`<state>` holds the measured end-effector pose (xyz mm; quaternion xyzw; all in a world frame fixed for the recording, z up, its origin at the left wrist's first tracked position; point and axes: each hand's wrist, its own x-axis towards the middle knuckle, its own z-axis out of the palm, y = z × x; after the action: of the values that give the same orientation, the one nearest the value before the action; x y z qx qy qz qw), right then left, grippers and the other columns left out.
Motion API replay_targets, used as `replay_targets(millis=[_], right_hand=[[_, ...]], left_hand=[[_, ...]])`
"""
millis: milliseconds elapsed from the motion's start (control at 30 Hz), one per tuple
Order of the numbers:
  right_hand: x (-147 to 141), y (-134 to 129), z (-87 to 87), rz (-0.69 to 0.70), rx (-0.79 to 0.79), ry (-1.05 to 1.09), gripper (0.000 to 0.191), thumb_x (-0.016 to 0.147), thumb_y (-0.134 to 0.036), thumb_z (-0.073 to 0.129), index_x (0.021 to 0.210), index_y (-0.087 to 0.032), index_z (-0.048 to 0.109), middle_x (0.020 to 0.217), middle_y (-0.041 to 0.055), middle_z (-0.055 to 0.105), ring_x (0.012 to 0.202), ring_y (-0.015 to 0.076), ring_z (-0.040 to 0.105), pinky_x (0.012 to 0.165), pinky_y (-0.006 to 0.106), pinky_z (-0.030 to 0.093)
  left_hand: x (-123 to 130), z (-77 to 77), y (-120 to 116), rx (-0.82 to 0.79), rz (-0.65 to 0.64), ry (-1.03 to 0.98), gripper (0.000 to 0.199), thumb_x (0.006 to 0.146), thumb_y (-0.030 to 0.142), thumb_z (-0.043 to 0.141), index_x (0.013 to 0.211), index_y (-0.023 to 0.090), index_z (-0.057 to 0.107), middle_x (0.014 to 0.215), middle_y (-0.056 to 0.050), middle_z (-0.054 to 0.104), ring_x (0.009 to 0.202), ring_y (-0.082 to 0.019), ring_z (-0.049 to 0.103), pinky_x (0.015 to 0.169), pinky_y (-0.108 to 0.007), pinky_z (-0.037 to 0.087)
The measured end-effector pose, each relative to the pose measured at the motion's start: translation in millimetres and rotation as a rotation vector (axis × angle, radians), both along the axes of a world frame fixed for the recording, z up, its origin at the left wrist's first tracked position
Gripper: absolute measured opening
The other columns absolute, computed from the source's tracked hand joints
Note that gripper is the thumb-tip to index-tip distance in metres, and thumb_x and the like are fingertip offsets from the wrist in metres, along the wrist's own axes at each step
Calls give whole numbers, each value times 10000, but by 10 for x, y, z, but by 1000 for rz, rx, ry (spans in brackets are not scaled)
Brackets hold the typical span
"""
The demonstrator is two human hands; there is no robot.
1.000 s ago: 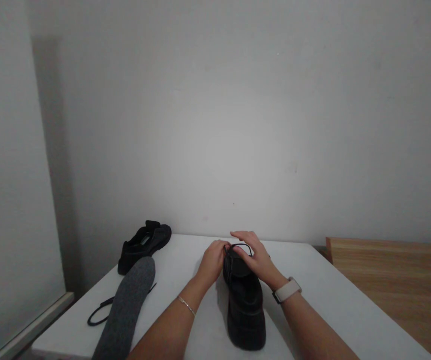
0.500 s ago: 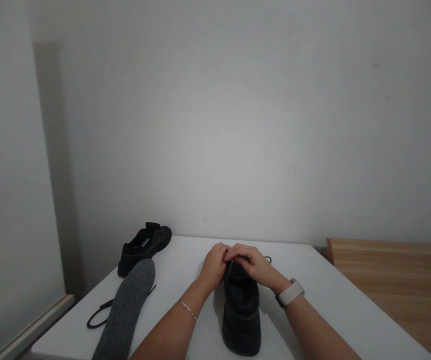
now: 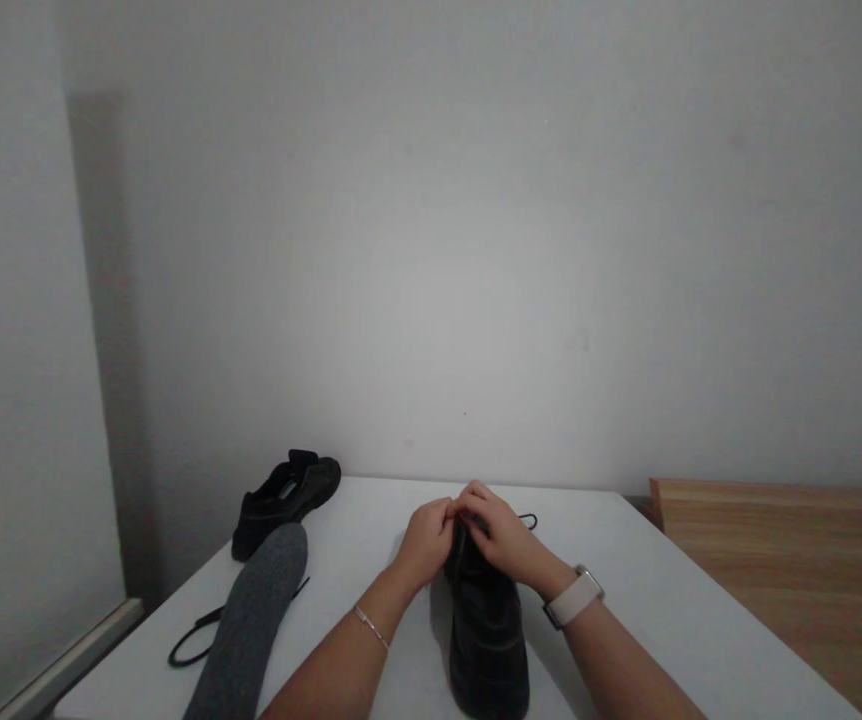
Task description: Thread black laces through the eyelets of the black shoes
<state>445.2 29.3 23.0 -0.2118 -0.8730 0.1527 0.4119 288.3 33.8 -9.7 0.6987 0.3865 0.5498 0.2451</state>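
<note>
A black shoe (image 3: 488, 630) is set on the white table (image 3: 656, 610), lengthwise to the viewer, its near end cut off by the lower frame edge and its far end covered by both hands. The left hand (image 3: 425, 542) is curled against the far left side of the shoe, fingertips brought together at the top; the right hand (image 3: 502, 535) is laid over the far end from the right, fingers bent down. The two sets of fingertips are met over the shoe, apparently pinched on a thin black lace (image 3: 527, 520), of which only a small loop is seen beyond the right hand; the grip itself cannot be made out against the dark upper. This placement is judged to keep the shoe steadied by both palms while the lace is worked. A pale watch (image 3: 573, 598) is worn on the right wrist, a thin bracelet (image 3: 371, 627) on the left. Well apart to the left, a grey insole (image 3: 251, 615) is laid flat, partly cut off below, over a second black lace (image 3: 189, 640). Beyond it, near the wall, a second black shoe (image 3: 285, 502) is placed; its interior is too dim for detail. A wooden surface (image 3: 783, 560) is noted at right.
</note>
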Motion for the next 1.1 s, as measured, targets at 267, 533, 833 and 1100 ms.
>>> replay_targets(millis=[267,533,833,1100], right_hand=[[55,-40,5,-41,-35,70,240,770,-26,504,871,-213,616,896,24,513,842,170,524,766,292,436],[115,257,-168,-130,-380,675,154,771,-341,660,741,-191,671,740,17,619,719,178,569,683,297,474],[863,779,-307,-370,-424,1162,488,592,-453,695,974,-212,510,810,23,615,615,123,553,575,278,475],[962,817,-445,-478,-472,916,380,734,-455,598,1002,-200,514,550,-73,459,421,81,343,393,186,227]], left_hand=[[-14,22,-65,41,-36,34,135,772,218,570,656,220,638,660,-45,616,673,-221,543,676,-291,390],[14,13,-24,162,30,-116,335,811,151,569,1138,222,546,804,-20,599,748,-168,554,740,-271,412],[-312,-115,344,51,155,-587,133,770,238,653,862,172,584,839,-69,688,751,-171,643,744,-305,490],[-604,-123,447,46,350,-590,270,738,384,651,872,149,651,764,-41,659,707,-161,580,694,-283,446]])
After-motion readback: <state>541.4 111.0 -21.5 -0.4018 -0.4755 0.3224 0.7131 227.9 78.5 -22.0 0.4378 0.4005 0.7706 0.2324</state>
